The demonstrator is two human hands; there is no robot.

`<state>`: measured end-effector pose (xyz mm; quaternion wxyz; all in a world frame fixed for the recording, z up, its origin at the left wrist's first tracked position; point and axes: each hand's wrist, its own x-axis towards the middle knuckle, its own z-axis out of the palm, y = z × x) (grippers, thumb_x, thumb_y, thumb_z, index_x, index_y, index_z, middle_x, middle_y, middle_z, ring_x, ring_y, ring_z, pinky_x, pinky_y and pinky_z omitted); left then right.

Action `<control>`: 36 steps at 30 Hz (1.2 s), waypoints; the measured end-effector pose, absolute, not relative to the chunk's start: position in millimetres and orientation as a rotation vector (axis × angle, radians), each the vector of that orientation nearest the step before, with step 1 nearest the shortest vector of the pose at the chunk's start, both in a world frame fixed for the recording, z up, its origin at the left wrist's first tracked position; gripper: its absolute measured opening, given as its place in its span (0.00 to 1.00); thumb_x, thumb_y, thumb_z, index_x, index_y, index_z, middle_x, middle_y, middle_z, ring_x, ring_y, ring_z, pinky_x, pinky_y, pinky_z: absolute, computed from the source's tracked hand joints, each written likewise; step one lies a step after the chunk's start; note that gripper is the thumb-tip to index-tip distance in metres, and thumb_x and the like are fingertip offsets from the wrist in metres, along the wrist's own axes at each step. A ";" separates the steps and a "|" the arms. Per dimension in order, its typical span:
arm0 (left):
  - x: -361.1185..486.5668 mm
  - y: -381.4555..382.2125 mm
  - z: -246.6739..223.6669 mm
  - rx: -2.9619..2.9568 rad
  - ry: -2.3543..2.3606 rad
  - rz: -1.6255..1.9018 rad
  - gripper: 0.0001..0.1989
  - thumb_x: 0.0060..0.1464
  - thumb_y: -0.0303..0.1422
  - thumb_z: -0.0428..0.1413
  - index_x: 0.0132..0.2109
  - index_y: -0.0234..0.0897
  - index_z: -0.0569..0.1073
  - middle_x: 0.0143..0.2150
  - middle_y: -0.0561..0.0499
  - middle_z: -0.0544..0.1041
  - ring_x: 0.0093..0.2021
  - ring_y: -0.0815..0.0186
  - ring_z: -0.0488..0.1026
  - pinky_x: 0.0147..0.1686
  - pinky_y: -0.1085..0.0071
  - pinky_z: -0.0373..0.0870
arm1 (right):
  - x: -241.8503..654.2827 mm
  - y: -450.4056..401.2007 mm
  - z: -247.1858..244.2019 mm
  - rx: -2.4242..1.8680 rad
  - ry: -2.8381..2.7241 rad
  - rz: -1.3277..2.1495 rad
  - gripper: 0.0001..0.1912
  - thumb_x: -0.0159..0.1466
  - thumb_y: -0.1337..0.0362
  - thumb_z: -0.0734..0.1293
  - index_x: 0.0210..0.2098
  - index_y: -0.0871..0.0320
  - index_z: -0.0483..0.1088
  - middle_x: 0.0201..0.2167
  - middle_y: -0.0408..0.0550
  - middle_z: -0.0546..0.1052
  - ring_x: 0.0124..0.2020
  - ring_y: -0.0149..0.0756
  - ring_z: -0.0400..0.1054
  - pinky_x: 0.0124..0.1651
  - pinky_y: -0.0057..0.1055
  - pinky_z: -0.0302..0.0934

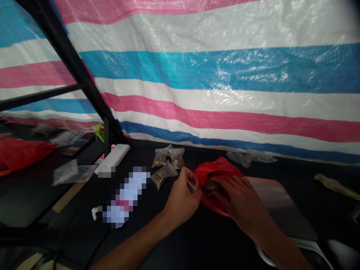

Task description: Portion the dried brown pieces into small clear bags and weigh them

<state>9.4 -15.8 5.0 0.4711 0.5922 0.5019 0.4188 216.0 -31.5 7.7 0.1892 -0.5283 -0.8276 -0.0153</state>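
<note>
My left hand [184, 193] is closed around a small clear plastic bag [192, 180], whose rounded open mouth shows above the fist. Right beside it, my right hand [234, 193] is at the mouth of a crumpled red plastic bag [218, 165]. Its fingers are bent inward over dark contents that are hard to make out, and the fingertips are partly hidden. Beyond my left hand lie three small filled zip bags [159, 177] with brown, crumbly bits inside.
A silver scale plate [278, 202] sits under my right forearm. Clear empty bags [250, 157] lie at the back of the black table. To the left are a white box-like device [113, 159], a blurred-out object [128, 198] and a white earbud [95, 213]. A black metal frame [73, 67] rises there.
</note>
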 end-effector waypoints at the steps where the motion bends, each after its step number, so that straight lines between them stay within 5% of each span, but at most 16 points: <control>1: 10.1 -14.0 4.6 1.389 1.190 1.054 0.13 0.51 0.22 0.58 0.38 0.41 0.63 0.32 0.58 0.68 0.31 0.69 0.66 0.33 0.73 0.61 | 214.6 -32.0 7.8 -1.481 -2.336 -0.018 0.14 0.68 0.63 0.71 0.54 0.52 0.75 0.49 0.47 0.83 0.48 0.46 0.75 0.51 0.44 0.62; 14: 8.7 -7.2 4.6 1.111 1.070 0.995 0.10 0.46 0.25 0.57 0.37 0.40 0.66 0.32 0.57 0.69 0.30 0.70 0.66 0.30 0.75 0.63 | 207.8 -34.5 8.4 -1.608 -2.198 0.038 0.15 0.68 0.63 0.69 0.54 0.54 0.76 0.51 0.52 0.81 0.53 0.51 0.73 0.57 0.51 0.64; 26: 6.2 -8.3 6.7 1.587 1.308 1.334 0.09 0.59 0.28 0.59 0.41 0.41 0.64 0.37 0.55 0.66 0.34 0.67 0.65 0.34 0.71 0.63 | 213.4 -30.4 12.5 -1.520 -1.977 0.101 0.14 0.68 0.66 0.66 0.53 0.52 0.73 0.51 0.50 0.81 0.53 0.49 0.74 0.57 0.49 0.64; 36: 5.5 -18.1 6.2 1.853 1.315 1.023 0.09 0.60 0.31 0.59 0.46 0.40 0.67 0.39 0.51 0.73 0.36 0.63 0.70 0.36 0.67 0.64 | 203.8 -41.8 27.9 -1.244 -1.917 0.046 0.17 0.72 0.61 0.67 0.59 0.50 0.70 0.55 0.50 0.77 0.56 0.45 0.72 0.59 0.43 0.67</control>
